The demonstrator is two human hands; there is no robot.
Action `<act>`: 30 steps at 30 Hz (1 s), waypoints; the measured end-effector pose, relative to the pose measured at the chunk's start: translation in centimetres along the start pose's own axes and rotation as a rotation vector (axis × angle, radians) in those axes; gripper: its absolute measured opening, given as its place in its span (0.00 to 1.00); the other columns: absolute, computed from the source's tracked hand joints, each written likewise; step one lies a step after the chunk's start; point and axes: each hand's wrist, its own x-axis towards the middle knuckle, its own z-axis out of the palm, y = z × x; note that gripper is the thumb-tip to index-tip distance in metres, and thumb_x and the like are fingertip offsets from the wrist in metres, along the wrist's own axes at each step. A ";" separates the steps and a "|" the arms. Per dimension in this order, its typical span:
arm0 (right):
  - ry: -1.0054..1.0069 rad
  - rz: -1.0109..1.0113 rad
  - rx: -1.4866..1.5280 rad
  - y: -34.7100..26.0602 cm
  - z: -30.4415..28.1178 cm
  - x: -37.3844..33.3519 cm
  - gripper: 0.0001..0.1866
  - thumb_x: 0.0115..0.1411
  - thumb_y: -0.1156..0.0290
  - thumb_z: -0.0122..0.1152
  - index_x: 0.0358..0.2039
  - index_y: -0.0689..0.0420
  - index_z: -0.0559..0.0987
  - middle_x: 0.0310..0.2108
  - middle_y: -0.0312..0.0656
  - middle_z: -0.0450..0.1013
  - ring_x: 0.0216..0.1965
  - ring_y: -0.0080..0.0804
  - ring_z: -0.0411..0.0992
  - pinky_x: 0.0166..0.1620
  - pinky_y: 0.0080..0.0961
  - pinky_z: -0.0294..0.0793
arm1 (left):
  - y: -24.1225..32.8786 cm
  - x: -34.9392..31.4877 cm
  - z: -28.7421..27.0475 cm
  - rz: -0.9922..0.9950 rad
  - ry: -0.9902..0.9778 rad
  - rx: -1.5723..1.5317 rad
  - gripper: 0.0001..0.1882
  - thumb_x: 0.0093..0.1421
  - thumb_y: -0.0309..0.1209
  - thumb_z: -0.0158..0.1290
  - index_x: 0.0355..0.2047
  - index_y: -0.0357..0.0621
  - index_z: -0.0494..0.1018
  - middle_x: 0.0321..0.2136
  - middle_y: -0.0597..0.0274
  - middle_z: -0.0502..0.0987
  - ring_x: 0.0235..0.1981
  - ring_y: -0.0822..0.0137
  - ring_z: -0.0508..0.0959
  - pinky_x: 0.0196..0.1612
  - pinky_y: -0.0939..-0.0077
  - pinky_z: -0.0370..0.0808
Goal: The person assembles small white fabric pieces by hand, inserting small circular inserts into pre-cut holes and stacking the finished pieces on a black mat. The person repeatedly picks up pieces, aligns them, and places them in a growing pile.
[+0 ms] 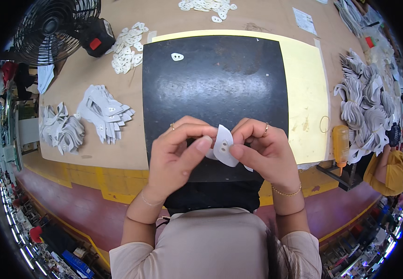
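Close to my body, above the near part of a black mat, a thin white cut piece is held upright between both hands. It is pointed at the top, and a small off-white patch with holes lies against its face. My left hand pinches the piece's left side, fingers curled. My right hand grips its right edge between thumb and forefinger. More white material shows behind and below the piece, partly hidden by my fingers. One loose two-holed patch rests at the mat's far left.
Loose patches and another heap of patches lie beyond the mat. Grey-white piece stacks sit left; bundled pieces sit right. A black fan stands far left. A yellow bottle and another person's yellow sleeve are right.
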 end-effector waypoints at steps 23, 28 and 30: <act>-0.065 0.118 -0.029 -0.9 -0.2 0.3 0.04 0.58 0.74 0.64 0.30 0.61 0.79 0.24 0.29 0.73 0.27 0.12 0.68 0.29 0.13 0.66 | 1.0 0.5 -1.5 -0.265 -0.156 -0.188 0.04 0.61 0.19 0.55 0.35 0.31 0.78 0.33 0.60 0.77 0.32 0.73 0.78 0.35 0.84 0.74; -0.036 0.099 0.009 -1.0 -0.1 0.7 0.05 0.58 0.75 0.64 0.30 0.62 0.78 0.25 0.29 0.72 0.27 0.11 0.68 0.30 0.12 0.67 | 0.8 0.6 -1.6 -0.335 -0.149 -0.282 0.04 0.61 0.20 0.54 0.34 0.32 0.78 0.33 0.59 0.77 0.33 0.73 0.78 0.37 0.83 0.74; -0.032 0.094 -0.002 -1.0 0.0 0.8 0.05 0.58 0.75 0.64 0.30 0.62 0.77 0.24 0.29 0.72 0.27 0.11 0.67 0.30 0.12 0.67 | 0.9 0.4 -1.7 -0.368 -0.159 -0.303 0.04 0.61 0.20 0.54 0.34 0.32 0.78 0.33 0.59 0.77 0.33 0.72 0.79 0.37 0.82 0.74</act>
